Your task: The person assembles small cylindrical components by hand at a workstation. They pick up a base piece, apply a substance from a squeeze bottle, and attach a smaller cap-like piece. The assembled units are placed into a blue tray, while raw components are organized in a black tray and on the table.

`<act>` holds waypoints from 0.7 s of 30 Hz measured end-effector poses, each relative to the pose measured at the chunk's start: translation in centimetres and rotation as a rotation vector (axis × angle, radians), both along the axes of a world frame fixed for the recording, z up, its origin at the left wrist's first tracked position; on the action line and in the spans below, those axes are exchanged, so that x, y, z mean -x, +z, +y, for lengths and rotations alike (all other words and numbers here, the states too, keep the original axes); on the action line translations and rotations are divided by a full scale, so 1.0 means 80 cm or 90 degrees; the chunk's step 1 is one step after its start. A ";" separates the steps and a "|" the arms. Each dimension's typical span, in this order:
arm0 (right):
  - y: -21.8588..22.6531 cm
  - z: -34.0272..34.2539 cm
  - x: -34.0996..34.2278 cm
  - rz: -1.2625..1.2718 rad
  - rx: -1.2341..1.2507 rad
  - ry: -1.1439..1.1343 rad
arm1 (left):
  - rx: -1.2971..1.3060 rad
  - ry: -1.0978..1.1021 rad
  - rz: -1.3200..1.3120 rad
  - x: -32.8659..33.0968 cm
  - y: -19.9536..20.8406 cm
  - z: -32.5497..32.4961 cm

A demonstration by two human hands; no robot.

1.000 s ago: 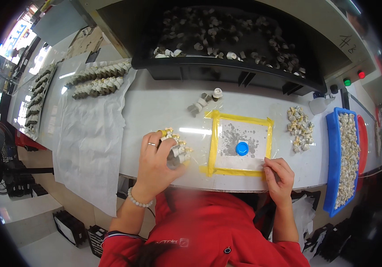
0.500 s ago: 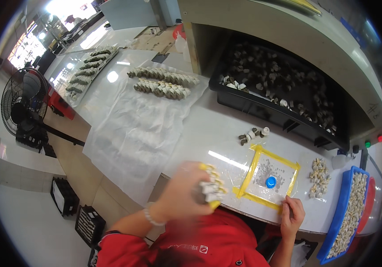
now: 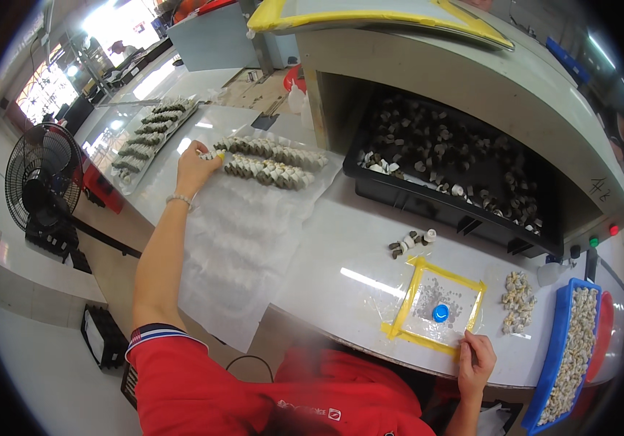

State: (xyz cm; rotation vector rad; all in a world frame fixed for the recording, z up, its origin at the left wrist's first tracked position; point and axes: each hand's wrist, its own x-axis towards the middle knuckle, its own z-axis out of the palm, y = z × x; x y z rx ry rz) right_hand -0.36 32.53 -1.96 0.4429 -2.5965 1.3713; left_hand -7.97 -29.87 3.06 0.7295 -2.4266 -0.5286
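Two rows of small ribbed grey parts (image 3: pixel 272 163) are laid out on a white sheet (image 3: pixel 243 240) spread over the pale worktable (image 3: pixel 355 247), and the left hand (image 3: pixel 196 166) is stretched far out to the left end of the nearer row. Its fingers are curled around what seems to be a small cluster of the same parts, pressed against the row's end; a yellow fingertip cover is seen there, though the grip itself is too small to be judged exactly. The right hand (image 3: pixel 476 361) is kept close to the body, loosely closed, with its fingers resting on the near right corner of a yellow-taped square (image 3: pixel 439 307), within which a blue cap (image 3: pixel 440 313) is set. A small heap of pale parts (image 3: pixel 518 301) is seen just beside the square, and a blue tray (image 3: pixel 573 349) filled with more lies further right. A black bin (image 3: pixel 457 182) of loose parts is placed behind.
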 end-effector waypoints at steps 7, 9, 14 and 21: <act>0.000 -0.002 0.000 -0.001 -0.012 -0.011 | 0.017 -0.060 0.028 0.006 -0.029 -0.016; 0.000 -0.002 -0.001 -0.004 -0.013 -0.010 | 0.034 -0.067 0.032 0.003 -0.031 -0.018; -0.003 0.002 0.000 0.003 -0.029 0.020 | -0.039 -0.038 0.014 0.000 -0.027 -0.004; -0.001 -0.001 -0.001 -0.012 -0.014 -0.013 | -0.045 -0.040 0.079 -0.003 -0.042 -0.008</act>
